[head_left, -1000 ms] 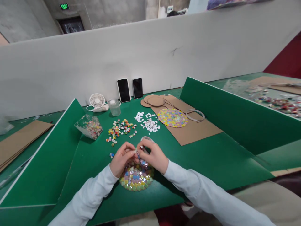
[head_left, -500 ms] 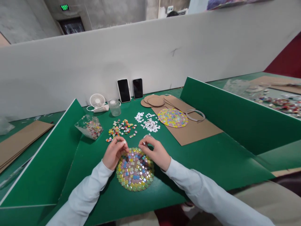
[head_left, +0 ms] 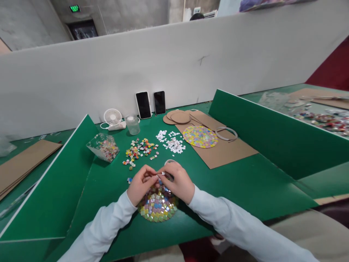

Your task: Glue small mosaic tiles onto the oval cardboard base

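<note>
Over the upper part of a round mosaic (head_left: 158, 207) of shiny yellow, green, pink and blue tiles, my two hands meet at the fingertips. My left hand (head_left: 143, 183) is pinched closed around something I cannot make out. My right hand (head_left: 178, 181) pinches too, with a small white piece at its fingertips; a pale ring-shaped thing shows behind it. Beyond the hands lie a heap of multicoloured tiles (head_left: 141, 148) and a heap of small white pieces (head_left: 174, 145). The hands hide the mosaic's upper part.
A clear tub of tiles (head_left: 105, 147) leans at the left, near a cup (head_left: 133, 125) and a fan (head_left: 112, 117). Two phones stand at the back. A second mosaic (head_left: 200, 137) and a ring (head_left: 226, 133) lie on cardboard (head_left: 226, 154). Green panels flank both sides.
My left hand has moved right and slightly down to meet my right hand. My right hand has lowered slightly. The fingertips were apart before.
</note>
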Demonstrator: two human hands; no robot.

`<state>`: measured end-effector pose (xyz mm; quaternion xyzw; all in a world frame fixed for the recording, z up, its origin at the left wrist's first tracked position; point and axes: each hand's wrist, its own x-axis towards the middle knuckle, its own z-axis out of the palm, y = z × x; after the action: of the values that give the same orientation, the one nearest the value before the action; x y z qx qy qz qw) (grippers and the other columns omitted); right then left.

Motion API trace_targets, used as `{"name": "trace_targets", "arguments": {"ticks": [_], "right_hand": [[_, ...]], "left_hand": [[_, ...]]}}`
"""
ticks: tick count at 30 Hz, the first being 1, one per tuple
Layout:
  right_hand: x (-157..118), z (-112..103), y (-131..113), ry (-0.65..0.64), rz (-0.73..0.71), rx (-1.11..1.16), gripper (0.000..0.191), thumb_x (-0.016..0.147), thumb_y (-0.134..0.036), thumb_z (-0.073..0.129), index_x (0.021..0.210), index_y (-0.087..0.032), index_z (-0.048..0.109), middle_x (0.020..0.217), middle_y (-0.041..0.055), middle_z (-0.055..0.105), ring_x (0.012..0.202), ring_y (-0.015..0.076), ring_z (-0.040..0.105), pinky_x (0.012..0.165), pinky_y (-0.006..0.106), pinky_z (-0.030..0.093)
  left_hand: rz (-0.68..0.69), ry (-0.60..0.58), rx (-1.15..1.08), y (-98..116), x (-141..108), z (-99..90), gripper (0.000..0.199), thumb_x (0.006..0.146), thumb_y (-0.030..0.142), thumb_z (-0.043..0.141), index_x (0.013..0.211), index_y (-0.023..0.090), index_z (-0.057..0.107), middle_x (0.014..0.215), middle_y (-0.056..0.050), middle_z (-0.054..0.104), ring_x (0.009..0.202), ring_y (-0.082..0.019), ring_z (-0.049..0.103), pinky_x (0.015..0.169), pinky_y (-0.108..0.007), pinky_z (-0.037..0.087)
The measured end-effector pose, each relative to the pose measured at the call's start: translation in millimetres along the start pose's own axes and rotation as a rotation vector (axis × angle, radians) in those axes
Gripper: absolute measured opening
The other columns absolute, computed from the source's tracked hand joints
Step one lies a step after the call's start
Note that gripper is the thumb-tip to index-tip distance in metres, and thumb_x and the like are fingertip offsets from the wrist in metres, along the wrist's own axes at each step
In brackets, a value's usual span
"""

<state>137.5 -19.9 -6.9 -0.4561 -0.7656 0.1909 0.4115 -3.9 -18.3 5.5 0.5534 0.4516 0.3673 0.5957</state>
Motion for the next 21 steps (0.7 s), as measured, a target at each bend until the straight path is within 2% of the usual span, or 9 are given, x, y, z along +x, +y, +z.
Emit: {"name": "trace_targets", "arguments": {"ticks": [6,13,18,21], "right_hand": [[0.3,0.3,-2.3,-0.006,-0.038,-0.037,0.009,0.066,-0.013,0.045,0.060,-0.018,0.049,0.056,0.0003,0.048,0.059,0.0137,0.043,0.060,0.027,0.034],[3.1,-1.8,-4.4,-0.011,0.033,0.056,0.010,0.065,-0.013,0.044,0.057,-0.018,0.048,0.054,-0.0007,0.046,0.055,0.0124,0.042,0.055,0.024,0.032],[5.5,-3.2,-1.7,0.009,0.075,0.087,0.012,0.065,-0.010,0.044,0.058,-0.018,0.049,0.054,-0.0007,0.047,0.055,0.0121,0.043,0.054,0.023,0.033],[5.8,-3.7,0.0,0.014,0.099,0.115,0.011,0.068,-0.013,0.045,0.062,-0.017,0.052,0.056,-0.0003,0.049,0.056,0.0122,0.044,0.054,0.023,0.034]], "left_hand": [[0.028,-0.036,0.017,-0.9,-1.4,1.8,0.017,0.064,0.027,0.057,0.068,0.016,0.045,0.058,0.005,0.050,0.051,-0.007,0.052,0.053,-0.020,0.042],[0.035,-0.046,-0.091,0.0,0.7,0.5,0.014,0.064,0.024,0.055,0.068,0.016,0.045,0.056,0.005,0.053,0.050,-0.008,0.053,0.050,-0.019,0.042],[-0.012,0.058,-0.276,2.4,2.9,-4.2,0.017,0.065,0.027,0.055,0.069,0.017,0.041,0.055,0.006,0.053,0.050,-0.006,0.052,0.050,-0.017,0.041],[-0.014,0.093,-0.314,4.5,3.8,-5.4,0.021,0.066,0.031,0.055,0.073,0.019,0.039,0.056,0.007,0.054,0.051,-0.006,0.053,0.051,-0.018,0.042]]}}
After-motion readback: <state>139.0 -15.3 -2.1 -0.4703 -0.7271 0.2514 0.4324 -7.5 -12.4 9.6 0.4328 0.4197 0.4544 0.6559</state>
